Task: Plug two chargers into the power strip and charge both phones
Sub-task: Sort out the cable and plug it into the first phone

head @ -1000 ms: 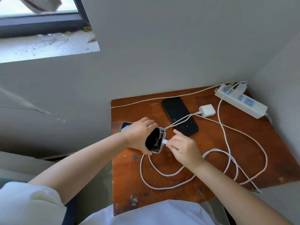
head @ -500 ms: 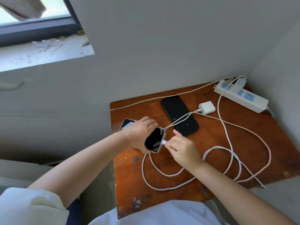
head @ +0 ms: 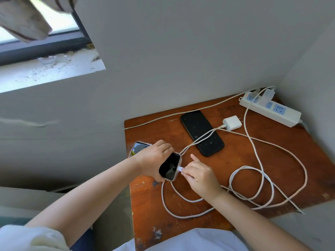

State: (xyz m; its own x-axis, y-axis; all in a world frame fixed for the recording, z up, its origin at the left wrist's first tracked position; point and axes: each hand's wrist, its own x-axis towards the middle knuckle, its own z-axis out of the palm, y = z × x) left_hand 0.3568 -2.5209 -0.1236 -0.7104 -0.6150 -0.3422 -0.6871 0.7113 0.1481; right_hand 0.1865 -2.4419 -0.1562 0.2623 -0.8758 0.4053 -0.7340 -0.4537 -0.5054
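My left hand [head: 154,158] grips a phone in a clear case [head: 170,166] at the left side of the brown table [head: 235,160]. My right hand [head: 198,175] pinches the white cable plug [head: 181,169], which sits at the phone's bottom edge. A second, black phone [head: 202,133] lies flat farther back. A white charger brick [head: 232,122] lies loose on the table beside the black phone, its prongs bare. The white power strip [head: 270,109] lies at the back right corner, with one charger [head: 268,94] plugged into its far end. White cables [head: 253,187] loop across the table.
Walls close in the table at the back and right. The table's left edge drops off just beside the held phone. A window sill [head: 49,71] sits at upper left with cloth [head: 23,20] hanging over it. A long cord [head: 181,113] runs along the back edge.
Both hands stay on the cased phone and plug, barely shifting. The phone's screen shows a faint icon now. The camera view has tilted slightly.
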